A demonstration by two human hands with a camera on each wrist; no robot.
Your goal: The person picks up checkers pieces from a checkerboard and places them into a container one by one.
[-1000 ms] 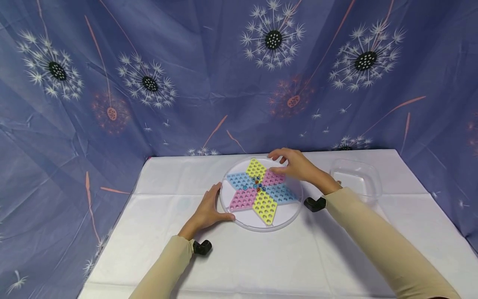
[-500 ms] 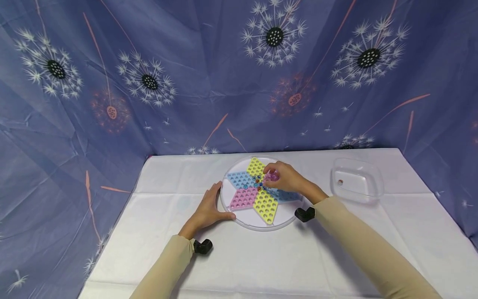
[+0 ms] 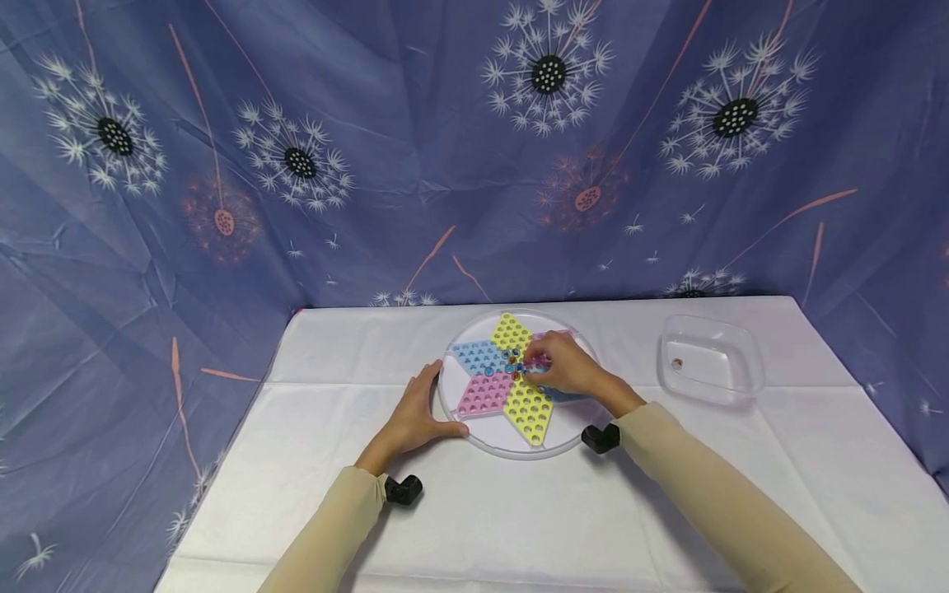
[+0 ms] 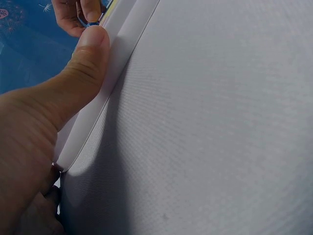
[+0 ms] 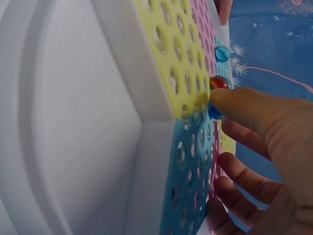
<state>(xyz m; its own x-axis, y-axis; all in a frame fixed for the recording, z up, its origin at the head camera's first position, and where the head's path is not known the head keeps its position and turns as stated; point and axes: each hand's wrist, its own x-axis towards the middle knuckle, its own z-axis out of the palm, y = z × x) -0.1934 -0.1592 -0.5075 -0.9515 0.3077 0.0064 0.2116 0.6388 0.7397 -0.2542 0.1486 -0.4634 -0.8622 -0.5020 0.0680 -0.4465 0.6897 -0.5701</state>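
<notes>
A round Chinese checkers board (image 3: 489, 436) with a yellow, pink and blue star of holes lies on the white cloth. My left hand (image 3: 409, 418) rests against its left rim, thumb and fingers spread wide; in the left wrist view the thumb (image 4: 88, 68) lies along the rim. Over the star's middle, my right hand (image 3: 565, 364) pinches a blue marble (image 5: 214, 112) between thumb and index finger, the other fingers loosely bent. A red marble (image 5: 219, 82) sits right beside it, among several marbles at the centre. A light blue marble (image 5: 222, 54) stands apart from that group.
A clear plastic container (image 3: 712, 387) stands to the board's right, with one small marble (image 3: 677, 363) in it. A blue curtain (image 3: 415, 148) with dandelion prints hangs behind the table's far edge.
My right hand has come from the board's far right side down and left to the star's centre, its fingers closing together. The left hand has stayed at the rim.
</notes>
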